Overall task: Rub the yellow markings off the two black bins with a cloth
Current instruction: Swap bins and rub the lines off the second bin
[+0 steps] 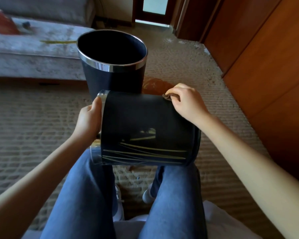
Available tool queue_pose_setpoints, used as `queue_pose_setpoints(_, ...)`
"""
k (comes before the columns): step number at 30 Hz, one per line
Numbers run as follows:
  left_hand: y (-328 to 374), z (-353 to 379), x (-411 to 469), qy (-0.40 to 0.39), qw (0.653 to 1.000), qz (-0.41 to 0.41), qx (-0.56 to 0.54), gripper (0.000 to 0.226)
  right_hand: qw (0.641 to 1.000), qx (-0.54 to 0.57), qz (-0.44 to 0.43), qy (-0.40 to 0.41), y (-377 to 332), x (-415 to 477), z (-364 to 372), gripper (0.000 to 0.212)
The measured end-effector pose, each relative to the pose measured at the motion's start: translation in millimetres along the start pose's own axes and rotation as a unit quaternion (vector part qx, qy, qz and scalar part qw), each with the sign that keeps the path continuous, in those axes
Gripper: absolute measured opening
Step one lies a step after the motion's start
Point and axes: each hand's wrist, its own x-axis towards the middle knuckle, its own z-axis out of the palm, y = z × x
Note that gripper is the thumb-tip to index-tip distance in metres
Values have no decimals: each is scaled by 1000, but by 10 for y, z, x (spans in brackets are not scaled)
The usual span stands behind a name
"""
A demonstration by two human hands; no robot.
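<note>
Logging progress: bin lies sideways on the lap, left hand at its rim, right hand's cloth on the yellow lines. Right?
No. The head view shows the right hand holding the cloth at the far upper edge of the bin, away from the yellow lines low on its near side. The rest holds.

The single head-worn camera looks forward and down from close above the lap, with the upright bin standing just beyond.
</note>
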Motion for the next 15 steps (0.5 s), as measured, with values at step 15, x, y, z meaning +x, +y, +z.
queue_pose_setpoints(15, 2, 39, 86, -2, 1000, -1, 15, 56, 979, 8, -197, 50, -318, -201, 108, 25)
